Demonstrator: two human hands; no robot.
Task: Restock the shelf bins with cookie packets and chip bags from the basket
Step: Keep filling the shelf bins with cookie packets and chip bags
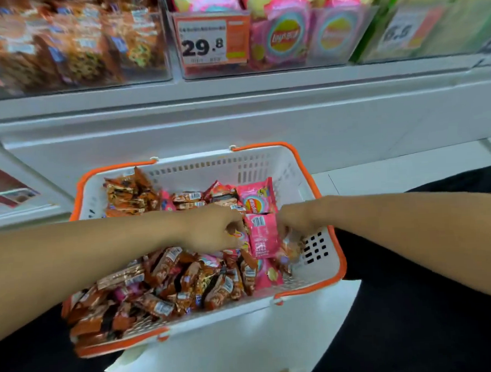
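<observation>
A white basket (269, 167) with orange handles sits on the floor below the shelf, holding several brown cookie packets (164, 286) and pink chip bags. My left hand (212, 230) reaches into the basket's right half, its curled fingers gripping the left edge of an upright pink chip bag (262, 236). My right hand (296, 221) curls round the same bag's right edge near the basket wall. Another pink chip bag (256, 198) lies just behind. On the shelf above, a clear bin (69, 52) holds cookie packets and a bin (302, 37) holds pink chip bags.
A price tag reading 29.8 (212, 42) hangs on the pink chip bin. A bin of green bags (429, 19) stands at top right. The white shelf base (235, 123) runs behind the basket. My dark-clothed legs flank the basket on a white floor.
</observation>
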